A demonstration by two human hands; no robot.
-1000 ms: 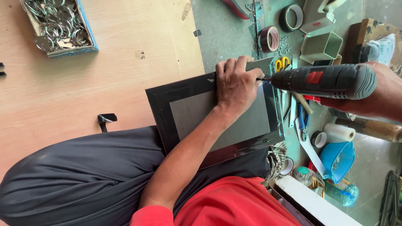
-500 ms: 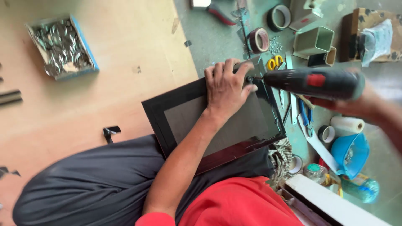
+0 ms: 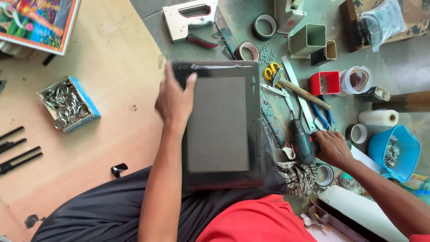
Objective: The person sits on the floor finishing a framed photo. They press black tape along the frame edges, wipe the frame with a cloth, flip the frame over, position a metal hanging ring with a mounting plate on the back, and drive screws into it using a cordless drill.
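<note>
black picture frame (image 3: pixel 218 126) with a grey backing board lies face down across the person's lap, its far end over the edge of the green work surface (image 3: pixel 403 49). the left hand (image 3: pixel 174 99) rests on the frame's far left edge, fingers spread and curled over the rim, steadying it. the right hand (image 3: pixel 330 149) is closed around the grip of a dark power drill (image 3: pixel 303 142), which sits low on the work surface just right of the frame, its tip pointing away and not touching the frame. judging from this, the step in hand looks like a pause between fastenings: the frame is being repositioned while the drill is parked. the next move would call for lifting the drill, lining its tip on the backing's edge, and keeping the frame pinned flat. a wooden-handled hammer (image 3: pixel 299 91) and yellow-handled scissors (image 3: pixel 269 71) lie beyond the drill, a staple gun (image 3: pixel 190 17) farther off, a blue box of metal rings (image 3: pixel 67 104) to the left.
</note>
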